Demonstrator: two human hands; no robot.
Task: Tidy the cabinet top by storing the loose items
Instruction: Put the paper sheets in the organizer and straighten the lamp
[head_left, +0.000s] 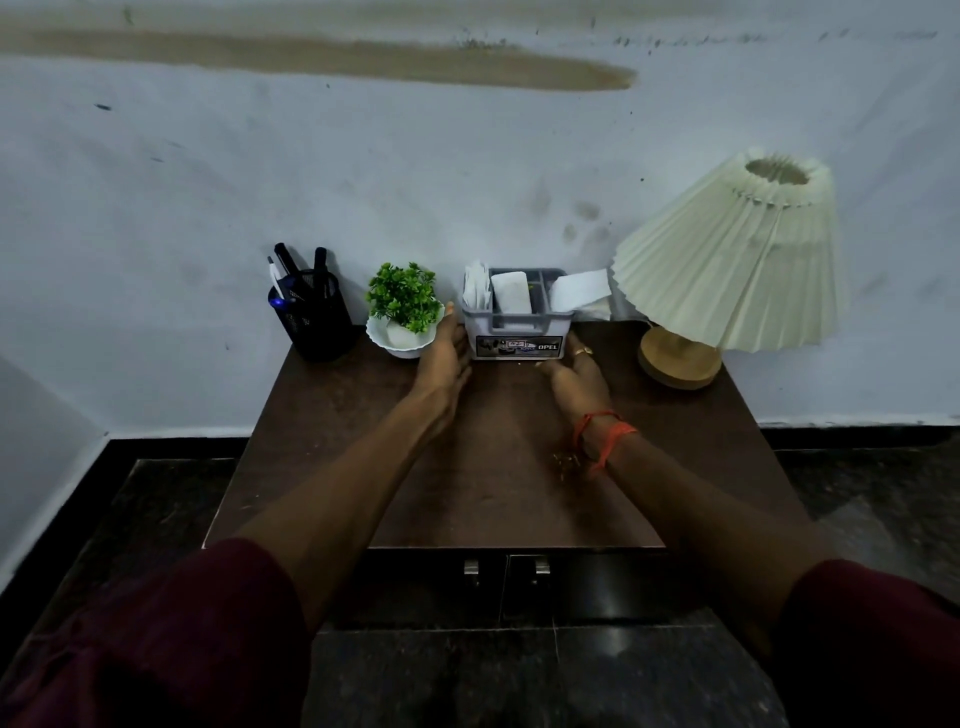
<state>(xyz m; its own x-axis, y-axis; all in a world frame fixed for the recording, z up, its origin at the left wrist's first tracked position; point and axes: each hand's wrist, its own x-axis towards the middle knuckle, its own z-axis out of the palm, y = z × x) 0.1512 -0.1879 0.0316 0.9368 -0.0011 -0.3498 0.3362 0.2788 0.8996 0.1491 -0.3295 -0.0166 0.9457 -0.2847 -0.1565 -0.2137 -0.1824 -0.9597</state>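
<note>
A grey plastic organizer box with an OPEL label stands at the back of the dark wooden cabinet top, against the wall. White papers and packets stick out of its compartments. My left hand lies flat against the box's left side, fingers extended. My right hand, with a ring and an orange wrist thread, rests against its right lower corner. Both hands flank the box; a firm grip is not evident.
A black mesh pen holder with pens stands at the back left. A small green plant in a white bowl sits beside my left hand. A pleated cream lamp on a wooden base occupies the back right. Two cabinet door handles show below.
</note>
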